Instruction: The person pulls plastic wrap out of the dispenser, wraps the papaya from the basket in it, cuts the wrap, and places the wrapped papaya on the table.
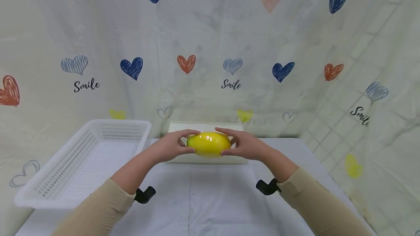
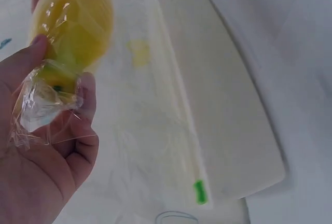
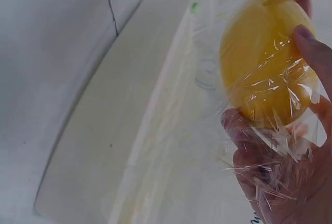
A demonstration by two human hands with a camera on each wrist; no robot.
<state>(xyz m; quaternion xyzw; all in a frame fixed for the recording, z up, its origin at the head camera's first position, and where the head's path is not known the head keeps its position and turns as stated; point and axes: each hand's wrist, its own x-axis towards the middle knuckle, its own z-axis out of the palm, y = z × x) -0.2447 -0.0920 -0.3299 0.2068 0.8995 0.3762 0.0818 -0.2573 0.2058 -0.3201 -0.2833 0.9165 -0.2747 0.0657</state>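
A glossy yellow mango (image 1: 209, 144), greenish at one end, is wrapped in clear plastic film and held up in front of me between both hands. My left hand (image 1: 170, 145) grips its greenish end with thumb and fingers. Loose, crumpled film (image 2: 44, 102) bunches against the left palm in the left wrist view. At the other end my right hand (image 1: 247, 145) holds the mango, thumb on one side and fingers on the other. More gathered film (image 3: 277, 156) hangs over the right fingers. Parts of the fingertips are hidden behind the fruit.
A long white box (image 1: 206, 159) with a small green piece (image 2: 200, 192) near one end stands behind the mango. To the left is a white perforated plastic basket (image 1: 83, 204). A white cover (image 1: 210, 199) lies over the table; a heart-printed curtain (image 1: 203, 28) hangs behind.
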